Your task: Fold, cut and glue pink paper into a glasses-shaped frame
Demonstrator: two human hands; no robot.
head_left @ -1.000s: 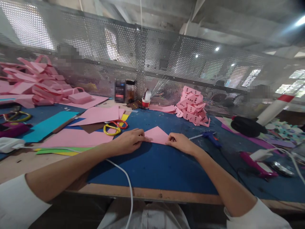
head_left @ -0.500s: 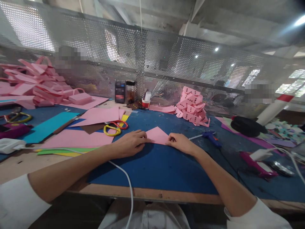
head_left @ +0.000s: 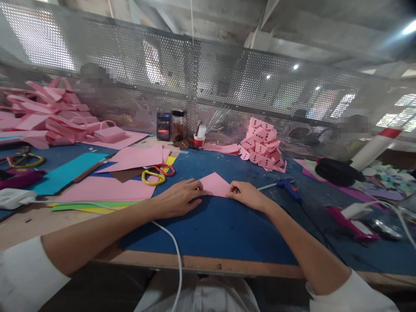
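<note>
A pink paper folded into a triangle (head_left: 216, 184) lies on the blue mat (head_left: 214, 225) in front of me. My left hand (head_left: 178, 197) rests flat on the mat, its stretched fingertips pressing the paper's left edge. My right hand (head_left: 245, 194) has its fingers curled in a pinch on the paper's right corner. Both forearms reach in from the near edge, with white sleeves at the elbows.
Yellow-handled scissors (head_left: 157, 173) and loose pink sheets (head_left: 130, 158) lie to the left. A stack of punched pink pieces (head_left: 261, 145) stands behind. A blue glue gun (head_left: 287, 187) and a pink tool (head_left: 352, 223) lie to the right. A white cable (head_left: 172, 251) crosses the near table edge. A perforated metal screen (head_left: 211, 86) closes the back.
My left hand has slid slightly right along the paper's lower left edge. The right hand and the paper stay put.
</note>
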